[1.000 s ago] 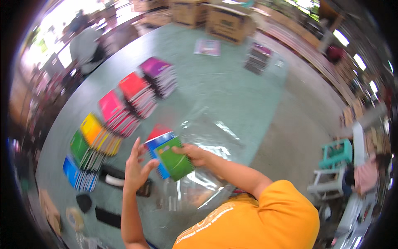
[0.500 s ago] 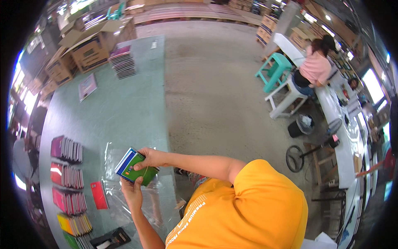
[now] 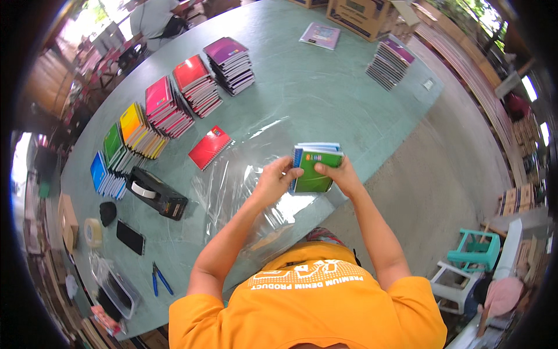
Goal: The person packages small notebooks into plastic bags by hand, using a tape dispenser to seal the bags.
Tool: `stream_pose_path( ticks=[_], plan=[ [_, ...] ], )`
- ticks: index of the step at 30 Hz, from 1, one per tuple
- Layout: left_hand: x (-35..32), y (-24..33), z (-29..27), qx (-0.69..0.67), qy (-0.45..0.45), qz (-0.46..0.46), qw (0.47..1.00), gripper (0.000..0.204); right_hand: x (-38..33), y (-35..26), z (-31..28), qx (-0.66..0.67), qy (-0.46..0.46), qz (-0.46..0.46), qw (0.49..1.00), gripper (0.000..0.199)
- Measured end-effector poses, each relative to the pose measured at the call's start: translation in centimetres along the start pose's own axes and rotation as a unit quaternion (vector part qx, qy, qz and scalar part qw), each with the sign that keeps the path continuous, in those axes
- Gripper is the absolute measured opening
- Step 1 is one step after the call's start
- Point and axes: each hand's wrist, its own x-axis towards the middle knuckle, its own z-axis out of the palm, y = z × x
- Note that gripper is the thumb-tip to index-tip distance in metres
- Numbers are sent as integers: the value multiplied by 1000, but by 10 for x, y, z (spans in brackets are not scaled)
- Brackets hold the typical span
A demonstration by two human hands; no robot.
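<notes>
Both hands hold a small bundle of spiral notebooks (image 3: 317, 177), a green cover facing me and blue covers showing behind it. My left hand (image 3: 273, 179) grips the bound left edge, with its thumb on the cover. On the right side, my right hand (image 3: 344, 175) pinches the bundle, thumb pressed on the green front. Below the notebooks, clear plastic wrap (image 3: 232, 192) lies spread on the green table (image 3: 325, 87). One red notebook (image 3: 210, 147) lies flat just left of the plastic.
Stacked notebooks run along the far left: purple (image 3: 229, 64), red (image 3: 197, 84), pink (image 3: 167, 104), yellow (image 3: 141, 131), green (image 3: 119, 148) and blue (image 3: 106, 174). Closer are a tape dispenser (image 3: 157, 195), phone (image 3: 131, 237), pliers (image 3: 160, 279) and tape roll (image 3: 93, 231). Cartons (image 3: 363, 17) stand at the back.
The view has swung left, bringing in the blue stack, phone and pliers. The notebook bundle has turned more upright, and my hands now grip its left and right sides.
</notes>
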Motion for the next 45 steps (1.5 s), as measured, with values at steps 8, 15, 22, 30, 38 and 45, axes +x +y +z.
stream_pose_path(
  ticks=[8,15,22,30,38,45],
  plan=[
    [7,-7,-23,93,155,-136,974,41,94,1,10,136,-209,208,946,46],
    [-5,-24,-80,276,196,-136,931,36,154,19,29,333,-292,294,847,43],
    [132,8,-186,529,299,113,786,33,189,8,55,359,-283,318,831,36],
    [163,2,-239,591,202,43,780,30,195,5,50,342,-273,328,837,37],
    [106,39,-193,44,151,173,972,30,192,12,46,426,-262,323,804,54],
    [80,-38,-164,282,115,-59,951,54,177,52,37,443,-292,265,805,52]
  ],
)
